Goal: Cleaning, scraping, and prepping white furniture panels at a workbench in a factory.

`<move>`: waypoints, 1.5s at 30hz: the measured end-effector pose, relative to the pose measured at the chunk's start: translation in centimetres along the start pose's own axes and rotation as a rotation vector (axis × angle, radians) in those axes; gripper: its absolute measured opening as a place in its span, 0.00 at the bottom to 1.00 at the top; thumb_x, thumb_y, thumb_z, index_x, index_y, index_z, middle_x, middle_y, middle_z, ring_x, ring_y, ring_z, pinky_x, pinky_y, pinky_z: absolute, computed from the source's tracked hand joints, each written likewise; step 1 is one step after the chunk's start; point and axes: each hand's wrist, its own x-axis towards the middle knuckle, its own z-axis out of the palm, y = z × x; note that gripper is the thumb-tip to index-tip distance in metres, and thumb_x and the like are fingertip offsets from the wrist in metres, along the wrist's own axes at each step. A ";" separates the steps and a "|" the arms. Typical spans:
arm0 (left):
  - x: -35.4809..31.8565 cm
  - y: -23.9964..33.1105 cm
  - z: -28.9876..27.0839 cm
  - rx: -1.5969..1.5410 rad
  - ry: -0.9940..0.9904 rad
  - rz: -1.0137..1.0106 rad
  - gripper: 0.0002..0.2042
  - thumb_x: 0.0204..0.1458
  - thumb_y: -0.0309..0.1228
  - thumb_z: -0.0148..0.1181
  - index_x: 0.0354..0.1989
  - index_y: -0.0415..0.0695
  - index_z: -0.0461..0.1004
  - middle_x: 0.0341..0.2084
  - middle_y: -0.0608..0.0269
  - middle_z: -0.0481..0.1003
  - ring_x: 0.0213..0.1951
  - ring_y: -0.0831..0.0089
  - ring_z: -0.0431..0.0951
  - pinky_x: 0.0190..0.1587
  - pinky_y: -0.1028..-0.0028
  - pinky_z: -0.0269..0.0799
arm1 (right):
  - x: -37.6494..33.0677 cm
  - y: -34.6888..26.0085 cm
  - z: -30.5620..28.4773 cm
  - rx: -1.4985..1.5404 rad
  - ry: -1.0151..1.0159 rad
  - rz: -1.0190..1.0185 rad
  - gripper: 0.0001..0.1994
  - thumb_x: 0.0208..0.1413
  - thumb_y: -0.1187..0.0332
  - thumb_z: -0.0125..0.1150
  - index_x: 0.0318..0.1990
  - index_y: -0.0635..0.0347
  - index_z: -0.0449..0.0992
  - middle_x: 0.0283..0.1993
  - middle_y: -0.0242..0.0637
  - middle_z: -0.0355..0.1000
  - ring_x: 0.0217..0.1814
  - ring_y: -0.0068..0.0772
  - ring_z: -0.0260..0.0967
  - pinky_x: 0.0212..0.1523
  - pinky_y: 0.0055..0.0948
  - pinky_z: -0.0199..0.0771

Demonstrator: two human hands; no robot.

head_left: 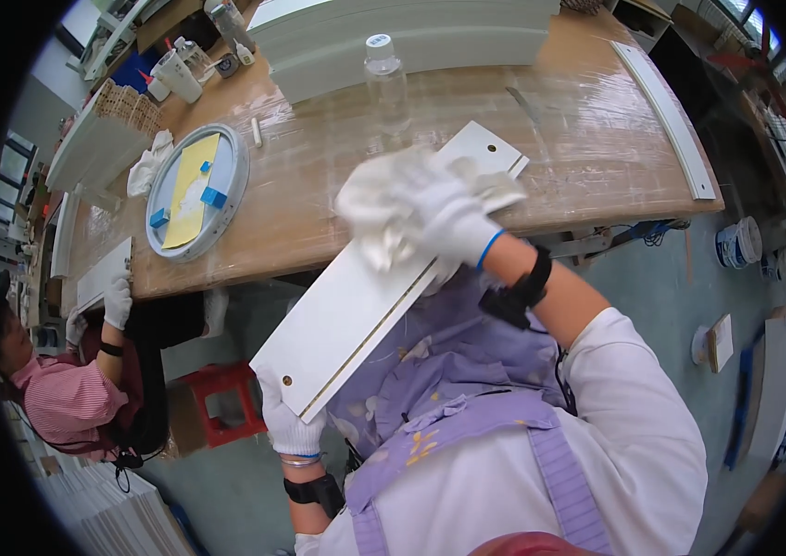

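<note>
A long white board (342, 315) with a narrow groove along one edge and a hole near each end lies slantwise, its far end over the table and its near end off the edge. My left hand (289, 408), in a white knit glove, grips the near lower end; its fingers are partly hidden beneath the board. My right hand (444, 208), gloved too, is closed on a crumpled white cloth (370, 199) and presses it on the board's upper half. A clear bottle with a white cap (385, 88) stands just beyond the cloth.
A round grey lid (243, 176) holds a yellow sheet (191, 208) and small blue blocks. Stacked white panels (411, 51) line the table's back; a white strip (666, 120) lies right. At left a co-worker (78, 398) handles another board near a red stool (226, 398).
</note>
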 end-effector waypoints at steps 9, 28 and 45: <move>0.6 1.0 0.7 0.024 0.011 0.122 0.28 0.64 0.52 0.46 0.63 0.43 0.63 0.61 0.59 0.68 0.59 0.61 0.70 0.63 0.60 0.66 | -2.8 12.6 -11.9 0.145 -0.079 0.791 0.19 0.56 0.60 0.53 0.56 0.44 0.74 0.48 0.46 0.75 0.53 0.46 0.73 0.53 0.42 0.73; 7.2 1.2 -0.2 0.022 -0.065 0.048 0.23 0.66 0.45 0.45 0.61 0.41 0.64 0.55 0.55 0.72 0.54 0.61 0.75 0.56 0.61 0.74 | 1.1 -9.0 -2.9 0.219 -0.061 -0.184 0.16 0.47 0.67 0.64 0.46 0.49 0.74 0.46 0.37 0.72 0.42 0.46 0.74 0.39 0.39 0.75; 2.5 -1.8 8.8 0.800 -0.417 0.331 0.20 0.69 0.42 0.39 0.55 0.37 0.67 0.47 0.55 0.72 0.51 0.66 0.74 0.58 0.63 0.67 | 0.3 -11.7 -1.0 0.763 -0.260 0.136 0.21 0.57 0.57 0.58 0.55 0.58 0.73 0.50 0.52 0.73 0.49 0.50 0.73 0.48 0.41 0.74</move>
